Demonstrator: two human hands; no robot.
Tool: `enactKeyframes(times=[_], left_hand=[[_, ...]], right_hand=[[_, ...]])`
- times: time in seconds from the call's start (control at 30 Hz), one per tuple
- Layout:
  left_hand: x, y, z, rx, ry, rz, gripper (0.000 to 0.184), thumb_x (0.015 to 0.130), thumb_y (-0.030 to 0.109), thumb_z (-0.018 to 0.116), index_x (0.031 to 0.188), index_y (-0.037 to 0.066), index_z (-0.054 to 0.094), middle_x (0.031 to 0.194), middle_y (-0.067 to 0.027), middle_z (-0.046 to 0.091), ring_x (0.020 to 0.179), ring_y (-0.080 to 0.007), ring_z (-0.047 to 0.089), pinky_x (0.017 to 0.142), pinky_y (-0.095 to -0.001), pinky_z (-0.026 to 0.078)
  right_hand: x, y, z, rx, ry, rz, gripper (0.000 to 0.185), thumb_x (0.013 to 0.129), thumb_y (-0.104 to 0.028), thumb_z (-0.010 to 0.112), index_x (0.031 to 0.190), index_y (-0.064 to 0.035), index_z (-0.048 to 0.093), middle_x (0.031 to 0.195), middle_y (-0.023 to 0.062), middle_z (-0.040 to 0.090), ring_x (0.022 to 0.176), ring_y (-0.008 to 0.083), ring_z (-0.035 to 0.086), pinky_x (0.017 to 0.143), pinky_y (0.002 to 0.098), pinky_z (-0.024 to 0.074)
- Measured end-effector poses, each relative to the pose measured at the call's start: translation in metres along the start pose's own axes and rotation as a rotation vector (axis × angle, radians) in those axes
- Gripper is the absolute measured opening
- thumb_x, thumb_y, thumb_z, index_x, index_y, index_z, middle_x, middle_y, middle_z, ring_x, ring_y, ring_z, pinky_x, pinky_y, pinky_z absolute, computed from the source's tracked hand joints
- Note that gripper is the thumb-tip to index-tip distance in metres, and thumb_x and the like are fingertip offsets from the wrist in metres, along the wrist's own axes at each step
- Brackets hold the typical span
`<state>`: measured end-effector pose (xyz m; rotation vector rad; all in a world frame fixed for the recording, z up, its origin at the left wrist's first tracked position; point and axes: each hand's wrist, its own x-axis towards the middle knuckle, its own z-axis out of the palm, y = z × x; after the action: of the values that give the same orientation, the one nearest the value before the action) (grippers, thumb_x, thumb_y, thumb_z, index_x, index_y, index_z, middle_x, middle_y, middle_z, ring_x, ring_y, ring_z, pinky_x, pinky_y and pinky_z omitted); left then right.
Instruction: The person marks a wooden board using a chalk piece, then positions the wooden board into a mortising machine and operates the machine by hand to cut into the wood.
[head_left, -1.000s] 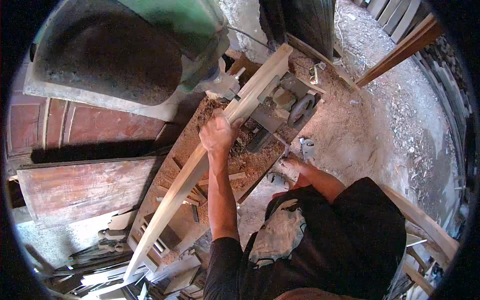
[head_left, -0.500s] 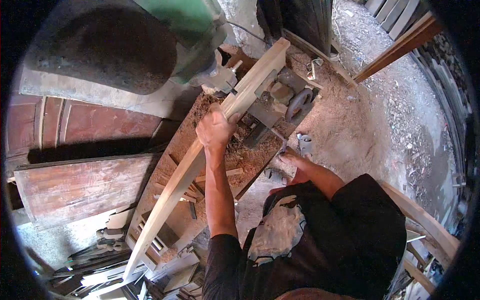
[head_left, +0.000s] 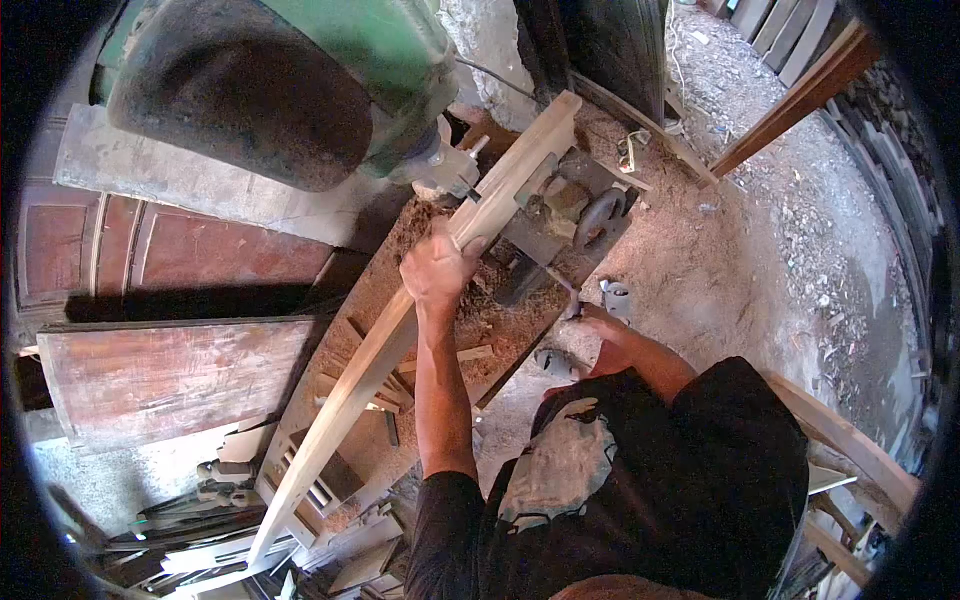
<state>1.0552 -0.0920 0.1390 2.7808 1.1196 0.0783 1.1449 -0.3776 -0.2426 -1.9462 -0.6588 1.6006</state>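
My left hand (head_left: 437,270) is wrapped around a long, pale wooden beam (head_left: 350,380), which slants from the lower left up to the machine table. The beam's upper end lies alongside a metal clamp (head_left: 560,205) with a round handwheel (head_left: 600,220). Close to the beam's far side is the bit end (head_left: 465,180) of a green-housed machine (head_left: 410,90). My right hand (head_left: 600,325), lower and to the right, is closed around the end of a thin metal lever (head_left: 562,284) that comes from the clamp's base. Its fingers are partly hidden.
Sawdust and wood offcuts (head_left: 390,375) cover the workbench (head_left: 360,300). Reddish wooden panels (head_left: 180,375) lean at the left. Scrap boards (head_left: 340,560) lie at the lower left. An upright brown post (head_left: 790,100) stands at the right, over a floor strewn with shavings.
The whole view has shifted slightly, so bench and machine appear a little lower and to the right. Both hands keep their holds; the beam looks little changed against the clamp.
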Motion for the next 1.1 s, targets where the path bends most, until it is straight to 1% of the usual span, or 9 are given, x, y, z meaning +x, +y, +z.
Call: enactKeyframes(times=[0.07, 0.23, 0.37, 0.47, 0.77, 0.87, 0.93, 1.03, 1.1], left_hand=[[-0.002, 0.0, -0.002, -0.002, -0.001, 0.003, 0.062, 0.078, 0.052, 0.08, 0.117, 0.007, 0.062, 0.088, -0.0241, 0.074, 0.084, -0.0437, 0.073, 0.075, -0.0541, 0.057], [-0.003, 0.006, -0.01, -0.016, -0.025, -0.017, 0.059, 0.078, 0.051, 0.081, 0.116, 0.01, 0.063, 0.09, -0.0234, 0.074, 0.086, -0.0439, 0.073, 0.076, -0.0533, 0.057], [-0.004, 0.007, -0.013, -0.022, -0.017, -0.008, 0.057, 0.078, 0.051, 0.081, 0.115, 0.011, 0.065, 0.091, -0.0224, 0.075, 0.088, -0.0426, 0.073, 0.077, -0.0528, 0.057], [-0.003, 0.007, -0.015, -0.014, -0.03, -0.006, 0.057, 0.078, 0.051, 0.081, 0.116, 0.012, 0.066, 0.091, -0.0216, 0.075, 0.089, -0.0413, 0.073, 0.078, -0.0526, 0.057], [0.0, 0.004, -0.011, -0.001, -0.045, -0.025, 0.055, 0.078, 0.055, 0.079, 0.115, 0.014, 0.068, 0.09, -0.02, 0.075, 0.087, -0.0412, 0.073, 0.077, -0.0526, 0.057], [0.0, 0.005, -0.01, 0.001, -0.027, -0.012, 0.055, 0.079, 0.056, 0.079, 0.109, 0.012, 0.067, 0.088, -0.0208, 0.075, 0.086, -0.0418, 0.073, 0.075, -0.0533, 0.057], [0.001, 0.001, -0.005, 0.029, -0.019, -0.018, 0.055, 0.078, 0.056, 0.079, 0.106, 0.011, 0.066, 0.087, -0.0215, 0.074, 0.085, -0.0423, 0.073, 0.073, -0.0536, 0.057], [0.003, -0.002, 0.004, 0.069, -0.011, -0.028, 0.055, 0.077, 0.053, 0.082, 0.105, 0.009, 0.063, 0.085, -0.0222, 0.073, 0.083, -0.0429, 0.073, 0.07, -0.0538, 0.057], [0.0, 0.004, -0.003, 0.065, 0.003, -0.019, 0.054, 0.077, 0.05, 0.083, 0.105, 0.009, 0.062, 0.084, -0.0223, 0.073, 0.082, -0.0432, 0.073, 0.069, -0.0537, 0.057]], right_hand=[[-0.001, 0.008, -0.008, 0.035, 0.039, -0.012, 0.042, 0.091, -0.027, 0.076, 0.115, 0.0046, 0.063, 0.103, 0.0165, 0.072, 0.091, 0.0223, 0.068, 0.076, 0.0394, 0.053], [0.036, 0.088, -0.014, -0.18, 0.253, -0.691, 0.04, 0.09, -0.026, 0.075, 0.109, 0.0071, 0.063, 0.09, 0.0158, 0.073, 0.084, 0.024, 0.069, 0.07, 0.04, 0.0531], [-0.004, 0.052, -0.024, 0.058, 0.34, -0.222, 0.037, 0.09, -0.028, 0.073, 0.105, 0.0054, 0.065, 0.091, 0.0172, 0.073, 0.087, 0.0296, 0.07, 0.075, 0.0436, 0.0536], [-0.006, 0.047, -0.035, -0.205, 0.396, -0.061, 0.035, 0.09, -0.027, 0.073, 0.105, 0.0032, 0.067, 0.097, 0.0194, 0.073, 0.093, 0.0281, 0.071, 0.078, 0.0432, 0.0544], [-0.008, 0.078, -0.075, -0.228, 0.429, -0.353, 0.033, 0.094, -0.028, 0.064, 0.114, -0.0025, 0.068, 0.099, 0.0153, 0.072, 0.091, 0.0301, 0.069, 0.082, 0.0416, 0.0555], [0.033, 0.144, -0.14, -1.285, 1.194, -0.962, 0.033, 0.099, -0.03, 0.059, 0.119, -0.0057, 0.067, 0.101, 0.0123, 0.072, 0.092, 0.0296, 0.069, 0.084, 0.0412, 0.0554], [-0.023, 0.07, -0.183, 0.548, 0.847, -0.539, 0.037, 0.102, -0.036, 0.056, 0.126, -0.0096, 0.064, 0.104, 0.0105, 0.07, 0.09, 0.0299, 0.068, 0.084, 0.0412, 0.0556], [-0.033, -0.013, -0.307, 0.117, 1.288, -0.528, 0.036, 0.107, -0.04, 0.046, 0.106, -0.0082, 0.062, 0.094, 0.0057, 0.065, 0.084, 0.0204, 0.062, 0.078, 0.0414, 0.052], [-0.051, -0.091, -0.359, 0.498, 1.288, -0.617, 0.043, 0.107, -0.046, 0.043, 0.1, -0.0071, 0.06, 0.091, 0.0066, 0.063, 0.086, 0.0195, 0.061, 0.079, 0.0391, 0.0503]])
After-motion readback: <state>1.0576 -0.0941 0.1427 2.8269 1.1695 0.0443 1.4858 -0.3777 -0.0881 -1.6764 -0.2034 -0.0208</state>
